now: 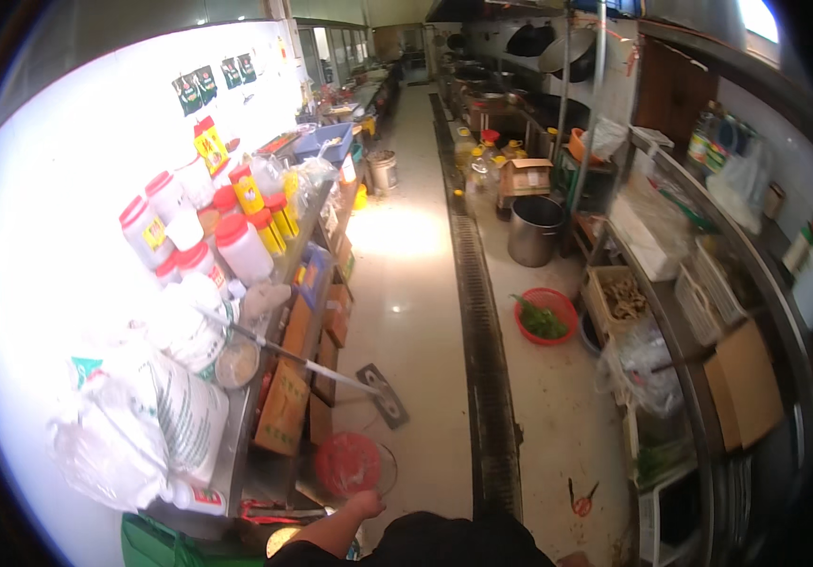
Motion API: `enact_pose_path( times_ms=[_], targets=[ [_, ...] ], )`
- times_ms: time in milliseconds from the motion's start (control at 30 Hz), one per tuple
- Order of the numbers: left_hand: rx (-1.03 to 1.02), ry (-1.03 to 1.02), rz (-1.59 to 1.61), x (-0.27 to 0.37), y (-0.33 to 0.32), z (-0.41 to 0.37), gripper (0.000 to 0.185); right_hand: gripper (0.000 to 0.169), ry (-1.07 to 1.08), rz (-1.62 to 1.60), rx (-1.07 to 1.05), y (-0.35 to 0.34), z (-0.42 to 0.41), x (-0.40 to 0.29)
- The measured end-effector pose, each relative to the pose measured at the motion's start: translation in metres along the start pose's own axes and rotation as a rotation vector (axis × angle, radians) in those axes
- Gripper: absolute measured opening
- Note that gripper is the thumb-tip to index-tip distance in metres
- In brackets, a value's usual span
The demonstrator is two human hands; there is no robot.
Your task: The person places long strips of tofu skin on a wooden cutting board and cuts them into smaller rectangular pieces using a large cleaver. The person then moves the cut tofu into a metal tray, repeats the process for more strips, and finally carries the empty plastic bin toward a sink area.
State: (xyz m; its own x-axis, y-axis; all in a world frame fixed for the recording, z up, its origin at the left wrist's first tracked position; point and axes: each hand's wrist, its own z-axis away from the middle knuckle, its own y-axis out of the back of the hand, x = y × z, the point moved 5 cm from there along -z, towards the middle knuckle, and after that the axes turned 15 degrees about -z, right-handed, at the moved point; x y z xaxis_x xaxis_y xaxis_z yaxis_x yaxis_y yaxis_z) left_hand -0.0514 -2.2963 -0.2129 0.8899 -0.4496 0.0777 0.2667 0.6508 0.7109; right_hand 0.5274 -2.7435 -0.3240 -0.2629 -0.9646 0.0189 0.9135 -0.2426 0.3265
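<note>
My left hand [365,504] reaches forward with its fingers curled, at the near edge of a red plastic bucket [348,464]. A thin curved handle or rim shows on the bucket's right side; whether my fingers grip it is unclear. Only a sliver of my right hand [574,560] shows at the bottom edge, its fingers hidden. Ahead of it, a pair of scissors [581,504] with red handles lies spread on the floor. Beyond the bucket, a flat-headed mop [383,397] rests head-down, its pole leaning on the left metal shelf.
Sacks [190,418] and red-lidded jars [243,248] crowd the left shelf, above cardboard boxes [282,407]. A drain grate [481,354] runs along the floor. To the right are a red basket [547,317] of greens, a steel pot [535,230] and a loaded metal rack [690,383].
</note>
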Motion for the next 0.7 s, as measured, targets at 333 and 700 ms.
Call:
enact_pose_path(
  times_ms=[333,700],
  targets=[
    [-0.273,0.298,0.319,-0.119,0.136,-0.189,0.039,0.030,0.897,-0.166,0.213,0.070,0.187,-0.777],
    [0.296,0.184,0.232,-0.215,0.644,-0.575,0.047,0.028,0.686,0.826,-0.053,-0.047,0.104,-1.021]
  ],
)
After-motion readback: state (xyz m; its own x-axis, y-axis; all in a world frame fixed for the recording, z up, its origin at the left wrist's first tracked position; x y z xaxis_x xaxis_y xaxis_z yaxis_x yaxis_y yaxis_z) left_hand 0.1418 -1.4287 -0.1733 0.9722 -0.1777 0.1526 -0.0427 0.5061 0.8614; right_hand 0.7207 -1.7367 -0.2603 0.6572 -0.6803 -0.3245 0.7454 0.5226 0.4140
